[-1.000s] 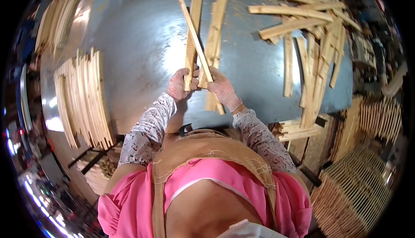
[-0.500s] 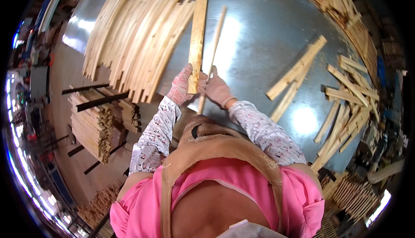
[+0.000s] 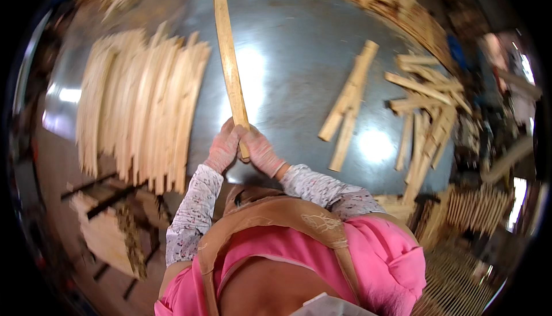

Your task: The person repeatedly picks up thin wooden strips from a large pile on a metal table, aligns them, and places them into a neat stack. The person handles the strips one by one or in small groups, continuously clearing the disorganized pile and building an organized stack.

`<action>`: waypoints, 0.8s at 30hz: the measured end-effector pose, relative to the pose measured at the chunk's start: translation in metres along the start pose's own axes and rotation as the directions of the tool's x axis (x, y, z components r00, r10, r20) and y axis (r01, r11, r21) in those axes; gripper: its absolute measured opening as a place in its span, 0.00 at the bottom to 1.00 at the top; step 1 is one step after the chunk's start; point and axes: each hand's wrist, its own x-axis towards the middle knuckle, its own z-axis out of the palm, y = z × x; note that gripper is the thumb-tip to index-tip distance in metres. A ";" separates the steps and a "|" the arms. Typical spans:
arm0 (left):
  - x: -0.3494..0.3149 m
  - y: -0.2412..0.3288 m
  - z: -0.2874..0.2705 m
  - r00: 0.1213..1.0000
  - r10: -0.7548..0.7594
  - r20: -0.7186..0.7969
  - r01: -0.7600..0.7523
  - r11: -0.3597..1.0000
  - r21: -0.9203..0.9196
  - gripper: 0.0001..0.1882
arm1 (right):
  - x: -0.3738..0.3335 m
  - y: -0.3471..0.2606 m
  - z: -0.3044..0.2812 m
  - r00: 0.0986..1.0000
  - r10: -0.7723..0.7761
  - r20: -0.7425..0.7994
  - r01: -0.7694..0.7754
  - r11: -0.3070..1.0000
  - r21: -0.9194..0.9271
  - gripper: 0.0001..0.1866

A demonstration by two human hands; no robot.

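The person's left hand (image 3: 223, 147), in a pale glove, is closing around the near end of a wooden slat (image 3: 229, 57), and the right hand (image 3: 260, 151) is gripping the same end from the 3 o'clock side. The slat is pointing away just short of 12 o'clock, its far end reaching out over the grey tabletop (image 3: 287, 80); whether a second piece is lying beneath it, one cannot tell. With both hands gathering at one end, the length is probably tending to dip, so holding it well is likely calling for firm thumbs on top, fingers supporting below and the broad face staying level. Fingertips are best keeping off the rough edges. At 10 o'clock from the hands, a row of slats (image 3: 144, 106) is lying side by side with uneven ends. Past 2 o'clock, two loose slats (image 3: 345, 100) are meeting toward their far ends, and near 3 o'clock a jumbled pile (image 3: 428, 115) is spreading along the tabletop's side
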 end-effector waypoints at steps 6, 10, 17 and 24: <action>0.048 0.046 0.162 0.959 0.215 0.186 -0.249 0.950 0.188 0.41 | 0.047 0.037 -0.228 0.860 -0.502 -0.093 0.136 0.401 -0.906 0.16; 0.040 0.051 0.264 0.968 0.201 0.150 -0.250 0.775 0.581 0.49 | 0.121 -0.133 -0.465 0.715 -0.698 0.043 -0.002 -0.064 -0.998 0.19; 0.050 0.116 0.382 0.992 0.011 0.127 -0.116 0.495 0.861 0.62 | 0.039 -0.098 -0.692 0.931 0.233 -0.281 -0.280 -0.039 -0.959 0.47; 0.070 0.079 0.398 0.997 0.067 0.039 -0.069 0.526 0.848 0.54 | -0.020 -0.012 -0.764 0.993 0.022 -0.118 -0.109 -0.258 -0.960 0.38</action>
